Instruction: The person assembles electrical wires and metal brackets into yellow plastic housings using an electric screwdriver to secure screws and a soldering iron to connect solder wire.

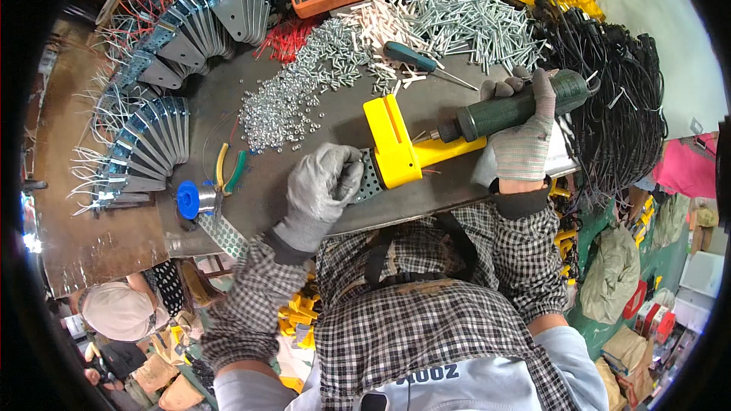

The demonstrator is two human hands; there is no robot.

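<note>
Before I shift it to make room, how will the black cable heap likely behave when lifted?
The black cable heap would probably sag, since its thin strands curve loosely. Strands may also snag one another, as many lie crossed.

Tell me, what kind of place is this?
Probably an assembly workshop: piled loose screws, bundled black cables and a green power tool in the person's right hand suggest it.

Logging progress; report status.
Right gloved hand grips green cylindrical power driver. Left gloved hand at grey perforated metal plate. Yellow plastic housing between. Teal-handled steel screwdriver beyond.
</note>
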